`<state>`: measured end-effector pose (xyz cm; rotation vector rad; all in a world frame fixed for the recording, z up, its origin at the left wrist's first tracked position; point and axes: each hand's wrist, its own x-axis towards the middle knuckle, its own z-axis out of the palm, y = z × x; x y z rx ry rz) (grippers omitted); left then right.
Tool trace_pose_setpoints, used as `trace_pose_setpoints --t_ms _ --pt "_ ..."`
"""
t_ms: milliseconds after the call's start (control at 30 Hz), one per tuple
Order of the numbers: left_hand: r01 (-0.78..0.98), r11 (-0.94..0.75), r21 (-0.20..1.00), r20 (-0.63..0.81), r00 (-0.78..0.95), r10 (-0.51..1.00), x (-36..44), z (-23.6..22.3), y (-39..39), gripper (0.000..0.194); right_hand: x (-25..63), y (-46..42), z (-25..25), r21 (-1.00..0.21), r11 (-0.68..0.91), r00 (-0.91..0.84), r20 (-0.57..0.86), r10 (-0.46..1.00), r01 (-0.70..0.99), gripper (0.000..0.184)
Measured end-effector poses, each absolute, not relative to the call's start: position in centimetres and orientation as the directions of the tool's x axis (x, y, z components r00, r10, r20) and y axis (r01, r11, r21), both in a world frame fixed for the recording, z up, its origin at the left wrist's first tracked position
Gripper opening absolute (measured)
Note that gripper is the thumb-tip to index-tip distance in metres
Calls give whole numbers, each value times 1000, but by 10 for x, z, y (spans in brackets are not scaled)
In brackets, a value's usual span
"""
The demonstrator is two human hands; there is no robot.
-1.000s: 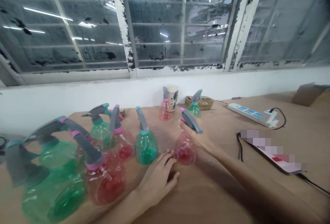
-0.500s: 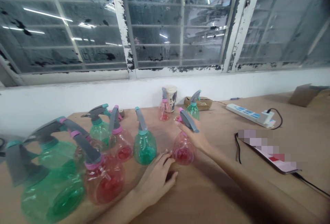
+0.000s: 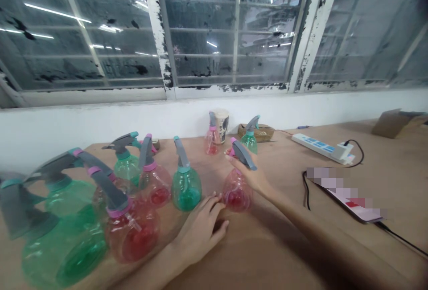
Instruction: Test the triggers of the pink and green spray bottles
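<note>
The right hand (image 3: 251, 172) grasps the pink bottle (image 3: 237, 194) high: its fingers are closed about the neck, under the grey spray head (image 3: 244, 154), while the base seems to rest on the worktop (image 3: 384, 161). The left hand (image 3: 200, 225) holds nothing; its fingers are loose and a little curved, near that base, but I cannot tell if they touch it.

With such a high hold, I think the bottle could tip if the right fingers pull sideways. A strong squeeze on the trigger could also release spray, and a loose collar could let the red liquid leak. The phone (image 3: 347, 196), well to the right of the right fingers, might then become wet. A careless move of the left hand could knock the green bottle (image 3: 186, 189), just left of its fingers.

The worktop is brown and looks smooth. Beyond the right fingers I see a cup (image 3: 222, 125) and a carton (image 3: 264, 133); to their far right, a power strip (image 3: 316, 145). Behind all, a white wall (image 3: 133, 118) carries windows (image 3: 203, 36) with peeling frames, which reflect bright lamps.
</note>
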<state>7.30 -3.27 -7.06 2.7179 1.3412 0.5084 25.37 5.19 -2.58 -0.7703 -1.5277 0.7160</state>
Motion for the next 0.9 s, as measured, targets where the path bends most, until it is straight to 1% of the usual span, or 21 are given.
trace_pose_setpoints --t_ms 233,400,467,667,800,900 --pt "763 -612 208 259 561 786 72 -71 -33 29 253 49 -22 -823 562 -70 558 827 76 21" --pt "750 -625 219 287 562 776 72 -71 -33 28 253 49 -22 -806 586 -81 580 810 83 22" --pt "753 -622 216 276 564 778 72 -70 -33 28 252 49 -21 -795 601 -70 597 799 83 19" --pt "751 -623 219 291 560 776 71 -71 -33 27 253 46 -16 -767 614 -68 613 787 187 17" --pt "759 -615 214 257 563 785 72 -71 -33 29 253 45 -15 -764 610 -77 609 789 211 20" --pt "770 -603 209 234 559 795 73 -69 -33 28 254 45 -15 -775 598 -89 594 800 205 19"
